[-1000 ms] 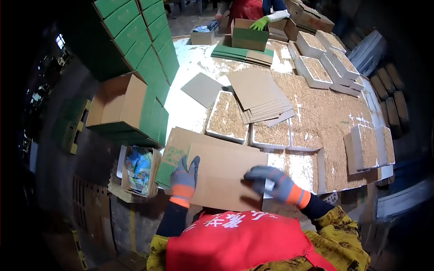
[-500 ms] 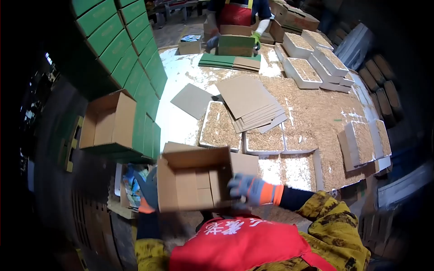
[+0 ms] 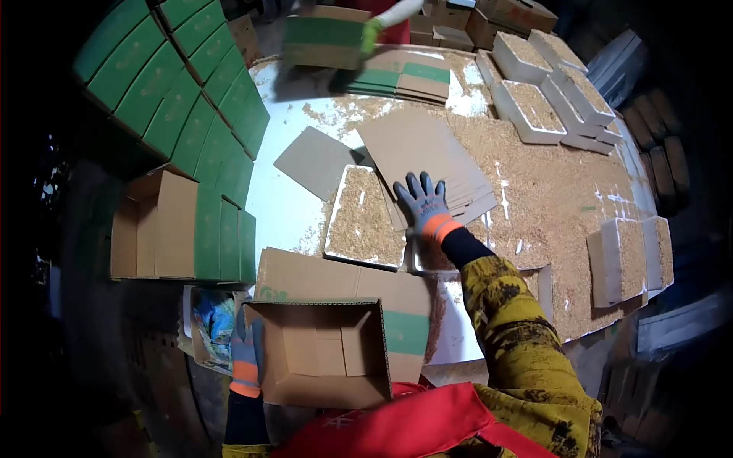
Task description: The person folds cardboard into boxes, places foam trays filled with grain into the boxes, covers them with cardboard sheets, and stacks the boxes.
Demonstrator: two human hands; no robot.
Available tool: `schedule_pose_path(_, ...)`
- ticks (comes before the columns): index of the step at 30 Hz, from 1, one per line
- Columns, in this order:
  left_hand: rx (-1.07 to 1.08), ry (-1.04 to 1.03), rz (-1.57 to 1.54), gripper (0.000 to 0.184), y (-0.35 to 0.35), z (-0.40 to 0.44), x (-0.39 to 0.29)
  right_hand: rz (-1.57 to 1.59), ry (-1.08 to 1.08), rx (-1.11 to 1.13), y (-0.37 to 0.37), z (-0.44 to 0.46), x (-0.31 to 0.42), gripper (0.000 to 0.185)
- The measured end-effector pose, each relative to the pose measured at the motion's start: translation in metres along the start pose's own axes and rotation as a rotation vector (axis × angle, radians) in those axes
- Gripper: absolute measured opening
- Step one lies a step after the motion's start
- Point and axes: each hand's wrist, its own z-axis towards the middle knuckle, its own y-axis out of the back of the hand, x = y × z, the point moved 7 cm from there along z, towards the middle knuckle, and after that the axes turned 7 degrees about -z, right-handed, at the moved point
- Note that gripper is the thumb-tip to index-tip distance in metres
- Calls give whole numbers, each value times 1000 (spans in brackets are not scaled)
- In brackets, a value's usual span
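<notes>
An open-topped cardboard box (image 3: 328, 355) is right in front of me at the table's near edge, its bare inside showing. My left hand (image 3: 246, 353), in a grey glove with an orange cuff, holds the box by its left wall. Farther in, my right hand (image 3: 422, 200) lies with spread fingers on a fanned stack of flat cardboard sheets (image 3: 416, 149). A white tray filled with tan grainy material (image 3: 363, 217) stands left of that hand. Behind the open box lies a folded carton with a green panel (image 3: 405, 330).
Green boxes (image 3: 187, 103) are piled high on the left, with an open box (image 3: 156, 229) beside them. Blue packets (image 3: 215, 317) fill a container at lower left. Filled trays (image 3: 527, 107) stand at back right. Across the table, a co-worker's gloved hand (image 3: 371, 34) holds a green box.
My right hand has left the box and reached forward onto the cardboard sheets. The open box has come down and nearer me. The co-worker's green box has moved left.
</notes>
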Motion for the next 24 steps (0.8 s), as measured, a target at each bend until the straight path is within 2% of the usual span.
schedule_pose_path(2,57,51,-37,43,-3,-4,-3,-100,-3,11,-6,11,-6,103)
schedule_pose_path(4,115,58,6,43,-15,-7,-27,-67,-84,-13,-11,11,-25,85)
schedule_pose_path(7,-97,99,-172,38,-12,-12,-26,-126,-258,-140,-41,-2,-100,74)
schedule_pose_path(9,-92,-2,21,41,-12,-13,-25,-115,-350,-112,-66,-15,-168,79)
schedule_pose_path(11,-30,-41,201,42,-17,-11,-24,-72,-314,6,-53,-32,-184,81)
schedule_pose_path(13,66,-15,377,43,-17,-12,-23,-180,-194,66,-5,-28,-153,82)
schedule_pose_path(14,58,-343,684,44,-21,-14,-15,-124,-97,-13,9,-13,-132,75)
schedule_pose_path(15,67,-337,770,44,-21,-15,-19,-62,14,-103,17,10,-106,69)
schedule_pose_path(16,76,-333,856,45,-26,-15,-39,144,120,-171,21,38,-73,64)
schedule_pose_path(17,89,-44,654,45,-32,-13,-44,347,234,-225,26,65,-42,59)
schedule_pose_path(19,-211,219,-998,44,-32,-17,-5,458,309,-261,9,124,1,52)
schedule_pose_path(21,-236,252,-850,43,-34,-21,-40,367,170,-108,-58,186,2,60)
schedule_pose_path(23,-229,263,-750,45,-33,-20,-52,382,91,434,-66,193,5,71)
schedule_pose_path(24,-218,253,-725,46,-33,-18,-44,384,164,450,-53,189,3,78)
